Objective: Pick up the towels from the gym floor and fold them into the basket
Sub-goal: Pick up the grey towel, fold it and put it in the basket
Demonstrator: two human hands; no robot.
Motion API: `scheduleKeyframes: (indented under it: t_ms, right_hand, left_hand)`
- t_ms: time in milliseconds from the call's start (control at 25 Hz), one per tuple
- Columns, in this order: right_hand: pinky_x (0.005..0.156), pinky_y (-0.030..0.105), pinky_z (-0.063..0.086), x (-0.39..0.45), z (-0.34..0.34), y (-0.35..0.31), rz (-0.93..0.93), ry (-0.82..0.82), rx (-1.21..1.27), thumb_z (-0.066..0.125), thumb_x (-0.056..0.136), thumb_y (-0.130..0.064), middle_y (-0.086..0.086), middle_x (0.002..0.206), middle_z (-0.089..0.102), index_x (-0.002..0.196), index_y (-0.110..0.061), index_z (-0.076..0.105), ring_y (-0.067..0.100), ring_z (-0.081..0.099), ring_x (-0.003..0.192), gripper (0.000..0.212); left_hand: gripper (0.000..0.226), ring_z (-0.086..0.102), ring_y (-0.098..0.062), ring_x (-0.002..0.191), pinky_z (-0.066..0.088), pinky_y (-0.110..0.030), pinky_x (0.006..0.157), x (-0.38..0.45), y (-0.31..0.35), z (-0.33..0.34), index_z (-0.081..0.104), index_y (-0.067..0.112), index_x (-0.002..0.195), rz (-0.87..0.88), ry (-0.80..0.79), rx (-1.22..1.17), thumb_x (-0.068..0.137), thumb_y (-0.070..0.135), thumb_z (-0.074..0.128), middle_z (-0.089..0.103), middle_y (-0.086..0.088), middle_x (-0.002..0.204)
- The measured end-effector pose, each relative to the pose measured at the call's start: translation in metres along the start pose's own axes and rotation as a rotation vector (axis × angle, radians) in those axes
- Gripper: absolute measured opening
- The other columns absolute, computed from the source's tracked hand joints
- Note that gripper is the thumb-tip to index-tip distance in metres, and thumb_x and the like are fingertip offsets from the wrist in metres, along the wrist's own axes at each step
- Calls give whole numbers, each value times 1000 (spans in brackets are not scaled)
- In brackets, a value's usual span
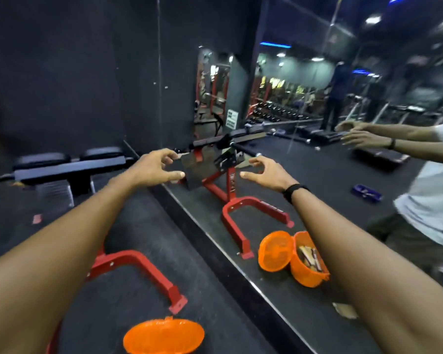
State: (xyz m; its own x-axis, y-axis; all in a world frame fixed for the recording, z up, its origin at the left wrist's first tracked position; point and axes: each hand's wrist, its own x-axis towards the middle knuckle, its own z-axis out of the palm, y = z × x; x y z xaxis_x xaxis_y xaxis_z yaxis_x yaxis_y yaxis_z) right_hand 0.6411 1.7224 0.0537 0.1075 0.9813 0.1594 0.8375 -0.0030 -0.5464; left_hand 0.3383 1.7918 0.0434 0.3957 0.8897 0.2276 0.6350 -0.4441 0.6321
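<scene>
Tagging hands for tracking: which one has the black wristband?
The right hand; a black band circles its wrist. The left hand has a bare wrist.

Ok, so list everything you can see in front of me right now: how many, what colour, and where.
Wall mirror: one, ahead and to the right, reflecting the gym.
Padded bench: one, black, on the left.
Metal bench frame: one, red, on the dark floor below the left arm; it also shows in the mirror.
Orange round plastic lid: one, at the bottom edge of the view.
Orange plastic basket: one, seen in the mirror, lid open, with something inside.
Small blue item: one, on the floor in the mirror; possibly a towel, cannot tell.
Wristband: one, black, on the right wrist.
Left hand: stretched forward, fingers loosely curled, holding nothing.
Right hand: the same.
</scene>
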Motion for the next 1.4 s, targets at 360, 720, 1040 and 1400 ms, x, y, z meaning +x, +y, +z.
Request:
scheduleKeyframes:
  t_ms: [360,720,1040,1400]
  right_hand:
    - [103,33,41,-134,-95,-3,321,340,-100,68,80,-52,6,137,52,133,-16,50,19,49,125,67]
    - [95,25,37,-423,-145,-33,789,651,-215,68,82,-49,5,138,51,134,-16,48,17,48,127,65]
    - [101,31,39,-715,-154,-93,1252,925,-295,68,81,-51,7,138,51,136,-15,47,19,49,125,69]
    - [95,26,41,-996,-161,-168,1610,1118,-412,72,80,-45,8,127,59,130,-11,52,19,55,115,64]
  left_hand:
    - [57,58,-17,100,46,-29,88,29,115,14,54,19,126,427,-234,-105,77,37,76,57,-1,115]
    - [58,58,-17,99,43,-24,86,-99,298,110,55,14,125,880,-591,-294,76,33,78,60,-7,114]
    - [61,55,-14,105,45,-29,90,-311,460,189,51,23,129,1260,-926,-351,77,43,75,56,2,118]
    - [58,58,-15,99,40,-24,85,-568,610,242,53,23,127,1507,-1143,-466,77,41,76,58,0,120]
